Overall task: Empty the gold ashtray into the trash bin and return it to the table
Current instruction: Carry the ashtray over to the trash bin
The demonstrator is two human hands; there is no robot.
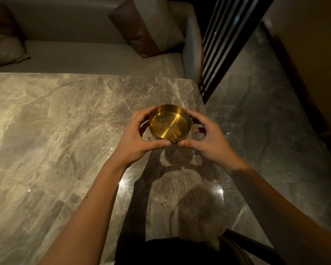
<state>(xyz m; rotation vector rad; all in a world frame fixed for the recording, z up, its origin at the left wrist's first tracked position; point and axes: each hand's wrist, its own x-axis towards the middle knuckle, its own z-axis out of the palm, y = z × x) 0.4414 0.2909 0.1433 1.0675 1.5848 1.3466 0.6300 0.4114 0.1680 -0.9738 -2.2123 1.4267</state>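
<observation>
We hold the ashtray (170, 122) between both hands: left hand (136, 134) and right hand (208, 138) curl around its rim, thumbs at the near side. It sits close to the counter's (55, 131) right edge (ash (161, 119) inside). Open marble floor (266, 115) lies right; a sofa (94, 56) far.

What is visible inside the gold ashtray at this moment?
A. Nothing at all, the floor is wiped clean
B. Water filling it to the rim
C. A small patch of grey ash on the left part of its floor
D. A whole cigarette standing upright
C: the gold ashtray, held between the left hand and the right hand above the marble table, shows a grey ash patch on its otherwise bare floor.
</observation>
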